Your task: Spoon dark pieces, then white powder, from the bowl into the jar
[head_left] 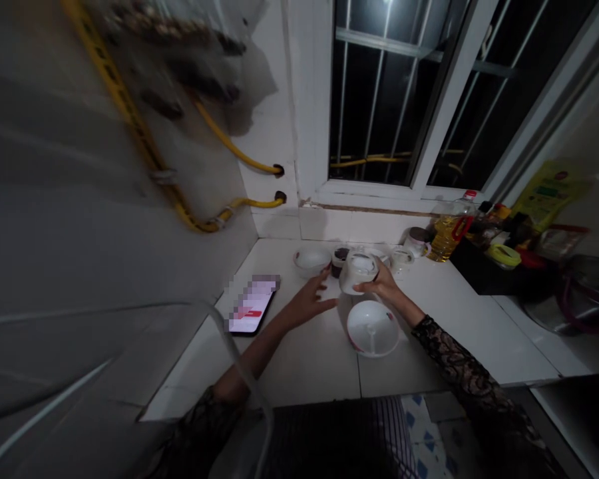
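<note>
Over the white counter (309, 372), the left hand (308, 301) is spread with fingers apart, and the right hand (385, 287) is curled. Near the nearer bowl (362, 326), between both hands, the right one grips a pale jar (352, 274).

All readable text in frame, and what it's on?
None legible.
Yellow hose: black markings, too blurred to read.
Yellow-green packet: print, too blurred.
Phone screen: partly pixelated, rest too small.
Jar in the right hand: no text I can make out.
</note>
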